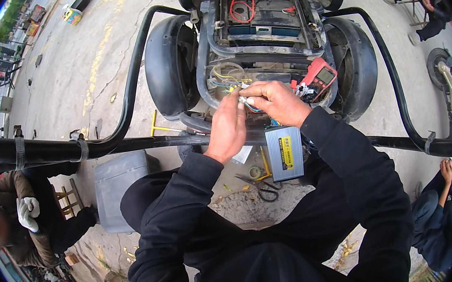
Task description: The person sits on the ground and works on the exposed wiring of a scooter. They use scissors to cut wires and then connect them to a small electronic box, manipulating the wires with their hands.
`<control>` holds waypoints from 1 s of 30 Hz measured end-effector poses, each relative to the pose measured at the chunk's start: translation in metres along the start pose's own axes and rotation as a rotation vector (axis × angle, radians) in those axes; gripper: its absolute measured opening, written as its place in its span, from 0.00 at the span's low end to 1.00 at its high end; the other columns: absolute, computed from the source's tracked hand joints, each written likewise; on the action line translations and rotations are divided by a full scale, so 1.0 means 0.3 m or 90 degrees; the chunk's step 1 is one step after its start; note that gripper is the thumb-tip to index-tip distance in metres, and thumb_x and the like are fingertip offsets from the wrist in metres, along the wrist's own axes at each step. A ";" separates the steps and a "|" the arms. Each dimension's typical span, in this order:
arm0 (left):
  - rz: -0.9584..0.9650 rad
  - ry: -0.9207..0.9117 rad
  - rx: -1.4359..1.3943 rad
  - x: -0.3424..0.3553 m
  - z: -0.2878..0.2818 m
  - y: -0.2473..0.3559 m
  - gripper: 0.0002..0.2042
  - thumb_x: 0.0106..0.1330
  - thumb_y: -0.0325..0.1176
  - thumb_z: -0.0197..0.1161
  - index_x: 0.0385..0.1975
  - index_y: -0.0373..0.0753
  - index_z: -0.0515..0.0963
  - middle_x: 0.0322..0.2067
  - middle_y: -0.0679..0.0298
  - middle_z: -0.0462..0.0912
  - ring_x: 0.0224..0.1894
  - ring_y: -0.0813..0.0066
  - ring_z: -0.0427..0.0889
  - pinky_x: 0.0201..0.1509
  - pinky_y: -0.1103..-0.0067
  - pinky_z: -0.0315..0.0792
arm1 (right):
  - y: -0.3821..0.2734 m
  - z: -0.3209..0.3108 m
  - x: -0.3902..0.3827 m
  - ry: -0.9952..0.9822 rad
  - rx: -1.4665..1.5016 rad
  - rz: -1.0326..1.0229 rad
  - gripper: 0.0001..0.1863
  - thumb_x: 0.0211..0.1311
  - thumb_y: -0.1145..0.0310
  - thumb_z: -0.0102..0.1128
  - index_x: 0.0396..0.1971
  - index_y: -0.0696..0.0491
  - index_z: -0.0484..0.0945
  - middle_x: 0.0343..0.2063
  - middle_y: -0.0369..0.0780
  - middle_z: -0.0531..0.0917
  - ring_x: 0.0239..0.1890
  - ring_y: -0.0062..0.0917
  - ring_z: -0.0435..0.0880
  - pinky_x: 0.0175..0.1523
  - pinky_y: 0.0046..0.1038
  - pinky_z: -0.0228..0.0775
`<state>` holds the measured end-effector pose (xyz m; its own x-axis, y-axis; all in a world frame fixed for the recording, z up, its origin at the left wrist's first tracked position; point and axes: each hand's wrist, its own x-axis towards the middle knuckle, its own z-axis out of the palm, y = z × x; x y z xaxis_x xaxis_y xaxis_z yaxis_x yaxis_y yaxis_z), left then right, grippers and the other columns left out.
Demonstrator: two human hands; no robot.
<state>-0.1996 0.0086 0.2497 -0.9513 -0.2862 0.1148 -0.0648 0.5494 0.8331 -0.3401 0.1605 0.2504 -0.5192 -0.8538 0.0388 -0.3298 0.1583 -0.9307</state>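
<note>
My left hand and my right hand meet over the rear frame of a small vehicle. The fingertips of both pinch a small white wire connector, partly hidden by the fingers. Thin coloured wires run from there into the frame, yellow ones among them. Just right of my right hand, a red multimeter with a grey display rests on the frame. Below the hands is a finned silver controller box with a yellow label.
Batteries with a red cable sit in the frame between two black fenders. A black bar crosses before me. Scissors, tape and a yellow T-handle tool lie below. A grey case stands left; people sit around.
</note>
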 end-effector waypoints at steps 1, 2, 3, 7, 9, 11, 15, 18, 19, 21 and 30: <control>0.001 0.000 0.003 0.003 0.002 -0.002 0.21 0.87 0.32 0.51 0.70 0.23 0.73 0.54 0.37 0.84 0.57 0.35 0.85 0.64 0.57 0.78 | 0.001 0.000 0.000 -0.006 -0.007 0.022 0.16 0.80 0.77 0.62 0.61 0.62 0.86 0.48 0.42 0.89 0.49 0.25 0.89 0.56 0.29 0.81; 0.003 0.004 0.007 0.007 0.003 -0.004 0.21 0.87 0.32 0.51 0.70 0.23 0.73 0.53 0.37 0.84 0.56 0.35 0.85 0.63 0.57 0.78 | 0.002 0.000 0.001 0.001 -0.008 0.003 0.16 0.79 0.77 0.62 0.61 0.62 0.87 0.48 0.42 0.90 0.48 0.26 0.89 0.56 0.29 0.81; 0.016 0.015 0.015 0.007 0.007 -0.006 0.20 0.87 0.32 0.51 0.69 0.24 0.74 0.53 0.37 0.84 0.56 0.35 0.85 0.62 0.56 0.78 | 0.002 0.003 0.001 0.005 -0.013 0.013 0.16 0.79 0.77 0.62 0.61 0.62 0.87 0.48 0.42 0.90 0.48 0.26 0.89 0.56 0.29 0.81; 0.048 0.054 0.037 0.003 0.022 -0.011 0.20 0.86 0.30 0.51 0.69 0.25 0.74 0.52 0.38 0.84 0.54 0.35 0.85 0.61 0.56 0.78 | -0.002 0.015 0.001 0.024 -0.049 0.011 0.15 0.78 0.78 0.63 0.60 0.62 0.87 0.47 0.42 0.90 0.46 0.27 0.90 0.55 0.29 0.81; 0.050 0.056 0.034 0.003 0.024 -0.015 0.19 0.85 0.29 0.52 0.68 0.24 0.74 0.50 0.37 0.83 0.53 0.34 0.84 0.59 0.55 0.78 | -0.008 0.018 0.003 0.033 -0.049 0.005 0.15 0.78 0.77 0.63 0.59 0.62 0.87 0.47 0.44 0.91 0.47 0.28 0.90 0.55 0.30 0.81; 0.049 0.054 0.021 0.004 0.026 -0.018 0.18 0.82 0.25 0.54 0.67 0.23 0.74 0.48 0.37 0.82 0.51 0.32 0.83 0.56 0.53 0.77 | -0.014 0.016 0.006 0.039 -0.068 0.012 0.15 0.78 0.76 0.63 0.58 0.62 0.88 0.48 0.45 0.92 0.48 0.29 0.91 0.55 0.31 0.82; 0.071 0.067 0.014 0.010 0.035 -0.021 0.18 0.82 0.25 0.55 0.67 0.24 0.74 0.48 0.38 0.82 0.50 0.33 0.83 0.55 0.52 0.77 | -0.025 -0.004 0.015 0.029 -0.075 0.053 0.14 0.79 0.74 0.62 0.56 0.62 0.89 0.51 0.47 0.93 0.51 0.31 0.92 0.57 0.33 0.82; 0.067 0.064 0.000 0.013 0.037 -0.023 0.18 0.83 0.26 0.54 0.67 0.24 0.74 0.48 0.38 0.82 0.50 0.34 0.83 0.55 0.54 0.77 | -0.028 -0.022 0.023 -0.012 -0.053 0.086 0.14 0.79 0.74 0.61 0.57 0.62 0.88 0.53 0.48 0.93 0.53 0.33 0.93 0.60 0.34 0.82; 0.046 0.052 -0.008 0.009 0.035 -0.024 0.18 0.84 0.27 0.54 0.68 0.25 0.74 0.48 0.39 0.82 0.50 0.35 0.83 0.55 0.55 0.77 | -0.028 -0.026 0.021 -0.032 -0.045 0.087 0.14 0.79 0.75 0.60 0.57 0.62 0.88 0.53 0.48 0.93 0.54 0.33 0.93 0.61 0.34 0.82; 0.046 0.049 -0.021 0.007 0.029 -0.027 0.19 0.86 0.29 0.54 0.70 0.26 0.74 0.48 0.42 0.84 0.47 0.43 0.87 0.53 0.60 0.79 | -0.032 -0.038 0.013 -0.019 -0.085 0.050 0.16 0.80 0.75 0.58 0.60 0.62 0.87 0.53 0.47 0.92 0.56 0.34 0.93 0.63 0.34 0.82; -0.156 -0.070 -0.213 -0.014 -0.007 -0.022 0.25 0.87 0.32 0.55 0.79 0.29 0.67 0.50 0.55 0.90 0.50 0.73 0.90 0.54 0.76 0.84 | -0.095 -0.154 -0.109 0.167 -0.142 0.074 0.17 0.79 0.74 0.58 0.61 0.61 0.85 0.54 0.50 0.91 0.58 0.44 0.91 0.65 0.42 0.82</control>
<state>-0.1945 0.0045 0.2448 -0.9473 -0.2820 -0.1519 -0.2092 0.1857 0.9601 -0.3504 0.2068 0.2925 -0.7387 -0.6717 0.0566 -0.4058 0.3761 -0.8330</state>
